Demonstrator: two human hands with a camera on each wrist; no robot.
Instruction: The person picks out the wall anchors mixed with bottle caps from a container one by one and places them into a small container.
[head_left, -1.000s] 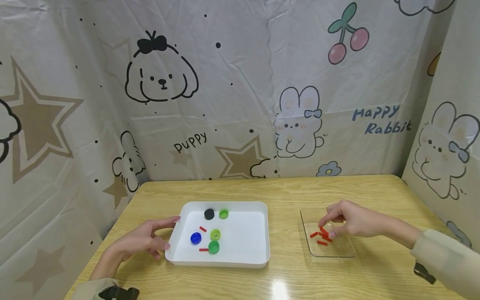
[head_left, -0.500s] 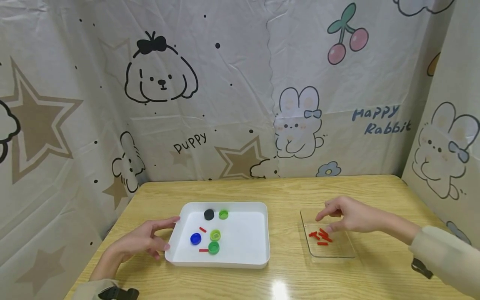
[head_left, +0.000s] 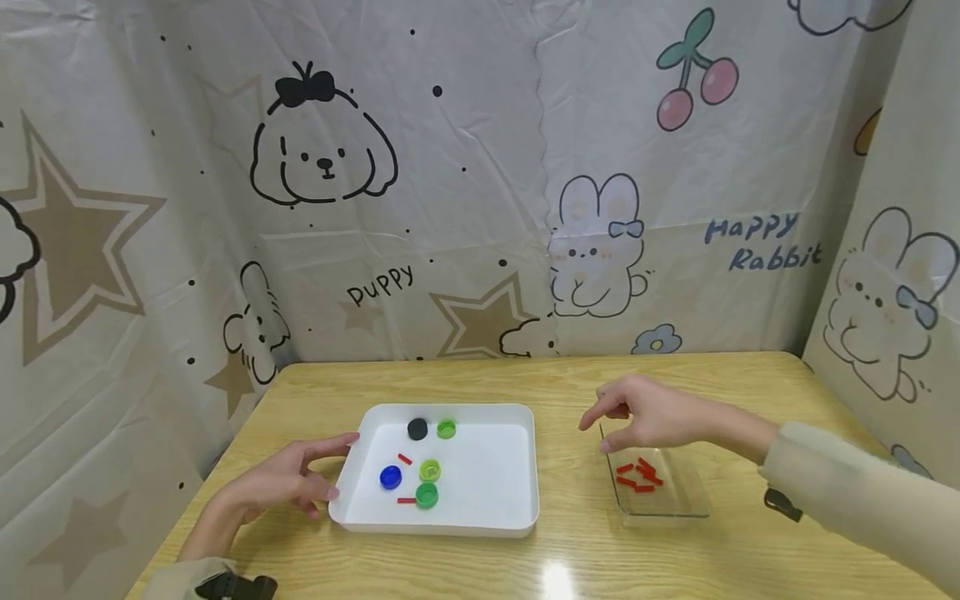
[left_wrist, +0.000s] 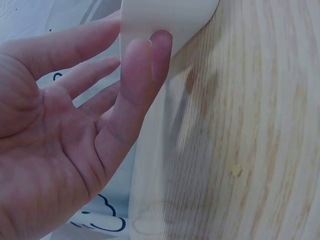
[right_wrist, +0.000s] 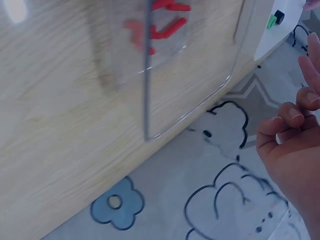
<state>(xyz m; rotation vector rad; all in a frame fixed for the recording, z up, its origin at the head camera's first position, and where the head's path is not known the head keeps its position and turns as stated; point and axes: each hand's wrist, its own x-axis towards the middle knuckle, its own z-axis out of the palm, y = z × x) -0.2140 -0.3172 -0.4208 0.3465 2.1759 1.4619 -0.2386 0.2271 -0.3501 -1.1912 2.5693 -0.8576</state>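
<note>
My left hand (head_left: 281, 479) rests at the left side of a white rectangular tray (head_left: 495, 528), thumb and forefinger apart along its wall. In the left wrist view, fingertips lie against the tray's outer wall (left_wrist: 170, 15). Inside the tray are a blue cap (head_left: 391, 477), a black cap (head_left: 417, 429), several green caps (head_left: 427, 496) and two short red sticks (head_left: 405, 459). My right hand (head_left: 648, 414) hovers over the far left corner of a clear plastic box (head_left: 693, 500), thumb and forefinger parted with nothing visible between them. Several red sticks (head_left: 644, 489) lie in the box.
A wooden table (head_left: 577, 392) carries the tray on the left and the box on the right, with a gap between them. A patterned cloth (head_left: 480, 167) hangs behind and around the table.
My right hand has parted its fingers, lifted off the red sticks and moved left toward the box's far left corner. Some red sticks lie differently. My left hand and the tray stay put.
</note>
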